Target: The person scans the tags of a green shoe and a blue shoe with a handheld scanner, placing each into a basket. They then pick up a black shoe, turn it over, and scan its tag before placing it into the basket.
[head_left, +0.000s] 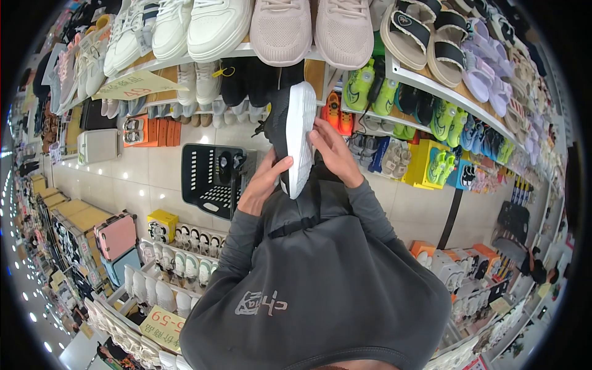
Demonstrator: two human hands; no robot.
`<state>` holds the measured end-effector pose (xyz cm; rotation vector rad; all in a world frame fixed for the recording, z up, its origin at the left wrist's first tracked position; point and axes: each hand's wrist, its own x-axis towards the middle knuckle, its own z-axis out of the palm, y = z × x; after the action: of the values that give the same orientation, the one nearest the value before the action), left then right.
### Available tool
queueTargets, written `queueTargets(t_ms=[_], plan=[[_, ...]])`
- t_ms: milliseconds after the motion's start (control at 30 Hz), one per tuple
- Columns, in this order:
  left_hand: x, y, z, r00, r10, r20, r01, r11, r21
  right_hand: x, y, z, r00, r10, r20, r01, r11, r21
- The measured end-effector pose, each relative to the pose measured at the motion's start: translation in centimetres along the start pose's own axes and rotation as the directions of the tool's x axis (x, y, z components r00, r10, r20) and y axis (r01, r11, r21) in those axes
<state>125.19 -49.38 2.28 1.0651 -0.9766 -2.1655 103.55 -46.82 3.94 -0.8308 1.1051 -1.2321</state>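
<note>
A black shoe (279, 120) with a thick white sole (300, 139) is held up in front of my chest, its sole turned toward the right. My left hand (264, 180) grips its lower end, the thumb lying on the white sole. On the other side, my right hand (333, 150) has its fingertips against the edge of the sole. Just beyond the shoe's upper end is a shelf with pink knit sneakers (281, 31) on top and black shoes (246, 83) on the level below.
A dark shopping basket (213, 179) stands on the floor at the left. White sneakers (219, 28) and sandals (410, 31) line the upper shelves. Green shoes (359, 86) sit lower at the right. A pink suitcase (116, 236) is at the lower left.
</note>
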Motion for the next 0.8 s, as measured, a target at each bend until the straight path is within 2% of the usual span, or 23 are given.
queueTargets(t_ms=[400,600,700,800], plan=[[-0.2,2.1,1.6,0.999,0.035,0.001,-0.034,0.984,0.176,0.3,0.9,-0.4,1.000,-0.020,0.023,0.019,0.999,0.036],[0.0,1.2,1.2,0.998,0.057,-0.001,-0.057,0.989,0.140,0.3,1.2,-0.5,0.999,0.021,0.037,-0.022,1.000,0.023],[0.1,0.6,0.5,1.000,0.022,-0.010,-0.020,0.993,0.113,0.2,0.8,-0.4,1.000,0.015,0.024,-0.015,1.000,0.005],[-0.2,0.5,0.4,1.000,0.011,-0.011,-0.010,1.000,0.014,0.1,0.4,-0.2,1.000,0.010,-0.006,-0.010,1.000,0.007]])
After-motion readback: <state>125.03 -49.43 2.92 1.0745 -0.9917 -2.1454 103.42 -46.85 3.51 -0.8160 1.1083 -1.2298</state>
